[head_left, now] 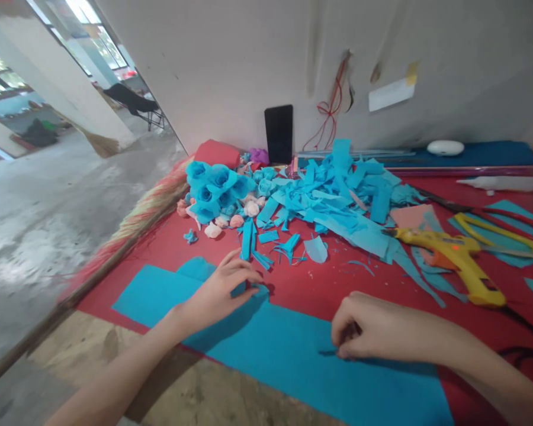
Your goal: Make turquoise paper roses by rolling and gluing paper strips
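A large blue paper sheet (293, 355) lies on the red table cover (328, 284) in front of me. My left hand (220, 290) rests on the sheet's far edge, fingers pinched on a small blue paper piece at about the fingertips. My right hand (373, 326) is curled into a loose fist on the sheet, fingertips pressed to the paper; what they pinch is hidden. Beyond the hands lies a heap of blue paper strips (337, 198), and to its left a cluster of blue paper roses (213, 189) with small pink and white ones.
A yellow glue gun (457, 257) lies at the right, with yellow-handled scissors (493, 231) behind it. A black phone (279, 134) leans on the wall. A broom (128, 228) lies along the table's left edge. A white glue bottle (500, 183) lies at far right.
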`<state>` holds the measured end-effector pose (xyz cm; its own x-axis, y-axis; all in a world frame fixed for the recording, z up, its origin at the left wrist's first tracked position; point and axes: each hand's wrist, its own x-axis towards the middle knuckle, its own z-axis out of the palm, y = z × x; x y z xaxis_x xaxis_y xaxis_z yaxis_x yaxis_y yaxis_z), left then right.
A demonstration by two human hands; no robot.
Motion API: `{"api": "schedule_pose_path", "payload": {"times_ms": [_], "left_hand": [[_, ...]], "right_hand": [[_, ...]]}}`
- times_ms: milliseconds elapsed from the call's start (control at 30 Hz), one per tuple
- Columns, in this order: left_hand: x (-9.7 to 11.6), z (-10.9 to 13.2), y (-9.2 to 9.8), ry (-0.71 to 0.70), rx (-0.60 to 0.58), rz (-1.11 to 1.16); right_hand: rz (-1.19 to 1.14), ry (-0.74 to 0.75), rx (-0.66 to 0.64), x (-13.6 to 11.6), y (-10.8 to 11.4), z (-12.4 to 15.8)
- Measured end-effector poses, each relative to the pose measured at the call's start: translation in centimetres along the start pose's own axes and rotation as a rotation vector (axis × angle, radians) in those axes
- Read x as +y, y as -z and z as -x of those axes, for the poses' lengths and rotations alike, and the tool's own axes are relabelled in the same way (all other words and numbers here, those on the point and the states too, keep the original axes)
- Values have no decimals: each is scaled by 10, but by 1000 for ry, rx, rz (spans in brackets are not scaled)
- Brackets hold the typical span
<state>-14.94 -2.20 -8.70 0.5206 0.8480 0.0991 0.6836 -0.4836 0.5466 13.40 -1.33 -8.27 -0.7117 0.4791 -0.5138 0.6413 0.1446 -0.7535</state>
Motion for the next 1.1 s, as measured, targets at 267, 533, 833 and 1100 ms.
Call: {"api": "schedule_pose_path", "payload": {"times_ms": [267, 533, 833, 1100], "left_hand": [[13, -1, 8, 175, 56, 299], [66, -35, 23, 180, -27, 476], [105, -82, 32, -15, 18, 450], [77, -129, 23, -76, 49, 152]], "right_hand": [[-88, 180, 204, -18, 8, 6], [-254, 387, 620, -54, 5, 18], [-346, 397, 947, -65, 21, 52], [-891, 183, 881, -67, 40, 78]]}}
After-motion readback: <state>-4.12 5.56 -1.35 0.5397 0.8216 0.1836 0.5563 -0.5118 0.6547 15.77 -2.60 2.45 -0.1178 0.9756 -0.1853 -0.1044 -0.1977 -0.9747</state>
